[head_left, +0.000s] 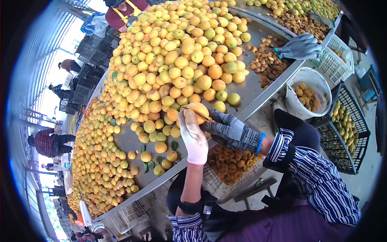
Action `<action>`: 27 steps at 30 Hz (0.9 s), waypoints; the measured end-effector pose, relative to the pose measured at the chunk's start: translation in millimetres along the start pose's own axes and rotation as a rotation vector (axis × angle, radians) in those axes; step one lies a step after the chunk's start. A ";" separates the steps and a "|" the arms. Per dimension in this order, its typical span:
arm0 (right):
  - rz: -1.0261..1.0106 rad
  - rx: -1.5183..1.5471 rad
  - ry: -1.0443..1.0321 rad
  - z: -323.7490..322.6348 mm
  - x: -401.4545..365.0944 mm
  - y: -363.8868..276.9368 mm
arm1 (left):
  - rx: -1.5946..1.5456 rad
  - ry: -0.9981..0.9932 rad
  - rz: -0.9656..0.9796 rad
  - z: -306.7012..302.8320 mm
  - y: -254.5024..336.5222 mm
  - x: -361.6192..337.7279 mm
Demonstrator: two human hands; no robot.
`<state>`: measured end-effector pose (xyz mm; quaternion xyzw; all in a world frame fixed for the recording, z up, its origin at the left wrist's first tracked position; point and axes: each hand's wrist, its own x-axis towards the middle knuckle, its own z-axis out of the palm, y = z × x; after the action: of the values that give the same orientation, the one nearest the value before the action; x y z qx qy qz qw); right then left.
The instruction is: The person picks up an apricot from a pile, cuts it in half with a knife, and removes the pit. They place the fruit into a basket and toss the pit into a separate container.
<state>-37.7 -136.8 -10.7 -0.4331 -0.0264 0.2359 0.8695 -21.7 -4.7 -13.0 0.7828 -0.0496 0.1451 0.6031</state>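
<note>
My left hand, in a thin white and pink glove, is closed around a yellow-orange apricot above the table's near edge. My right hand, in a grey knitted glove with a blue cuff, meets the fruit from the right with its fingers closed. A thin, dark, knife-like edge crosses the apricot; its handle is hidden in the right hand. Just beyond both hands spreads a large heap of whole apricots on the metal table. Below them stands a crate of opened apricot flesh.
Apricot stones lie on the table near a grey glove on its rim. To the right are a white bucket, a black crate of greenish fruit and a pale green basket. A person stands behind the heap.
</note>
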 end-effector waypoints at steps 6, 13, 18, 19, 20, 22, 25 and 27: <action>0.086 0.047 0.014 3.7 -10.2 -16.3 | -0.250 -0.067 -0.294 -0.5 7.5 4.9; 0.133 0.255 0.032 -16.3 -4.5 -17.4 | -0.564 -0.143 -0.492 6.9 33.5 8.5; 0.100 0.025 0.191 -5.5 -2.5 -39.0 | -1.010 -0.170 -0.702 -4.3 21.2 29.6; 0.072 0.030 0.207 -8.0 2.9 -41.5 | -1.096 -0.183 -0.756 -6.9 18.8 32.8; -0.052 -0.010 0.253 -5.4 5.1 -43.4 | -1.095 -0.172 -0.748 -8.4 16.0 31.4; -0.167 -0.054 0.301 -5.3 2.7 -50.5 | -1.059 -0.201 -0.649 -7.3 9.1 23.2; -0.397 0.025 0.273 -13.9 -1.4 -68.9 | -1.086 -0.319 -0.882 -0.6 29.0 9.6; -0.340 0.421 -0.021 -23.5 -4.6 -79.4 | -1.033 -0.278 -0.958 11.2 31.6 -1.9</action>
<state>-5.2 -196.9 36.1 -0.2296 -0.0581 0.0910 0.9673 -29.7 -24.1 13.2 0.3445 0.1607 -0.2784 0.8820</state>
